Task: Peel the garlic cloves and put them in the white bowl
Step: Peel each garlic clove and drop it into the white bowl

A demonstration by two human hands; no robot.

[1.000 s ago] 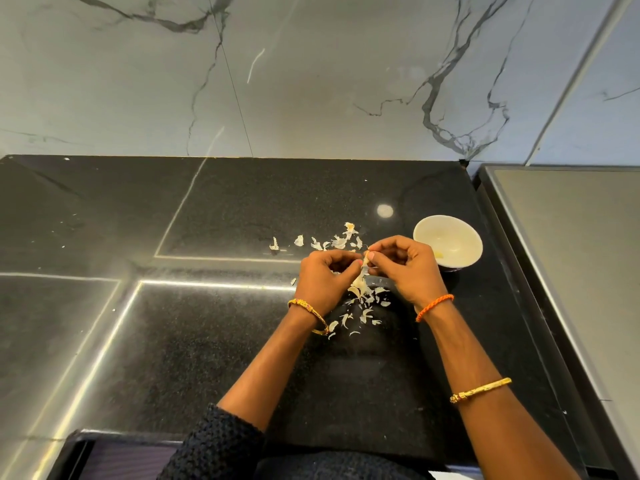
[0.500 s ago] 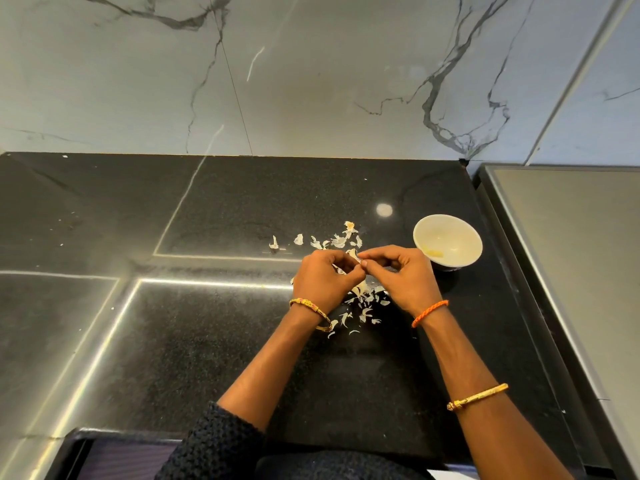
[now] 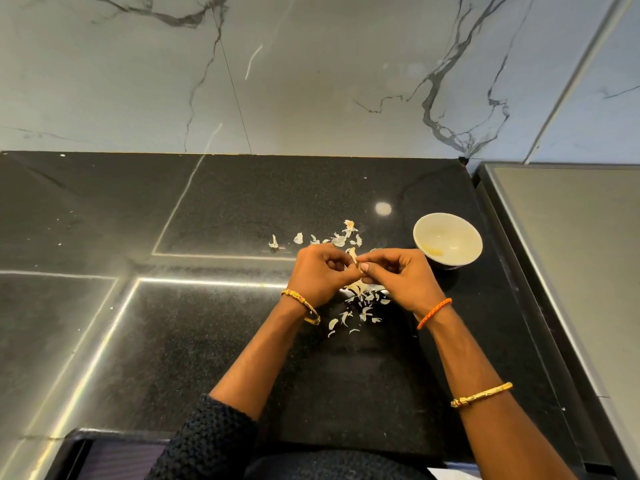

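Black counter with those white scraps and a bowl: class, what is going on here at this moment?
A person is peeling garlic over a black counter. The left hand and right hand meet at the fingertips, both pinching a small garlic clove with skin on it. Loose garlic skins lie scattered under and beyond the hands. To the right stands the white bowl, with one yellowish piece, probably a peeled clove, inside.

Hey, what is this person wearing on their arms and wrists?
The left arm has a dark knitted sleeve pushed up near the elbow and a gold bangle with coloured bits at the wrist. The right arm is bare of sleeve, with an orange thread band at the wrist and a gold bangle further up the forearm.
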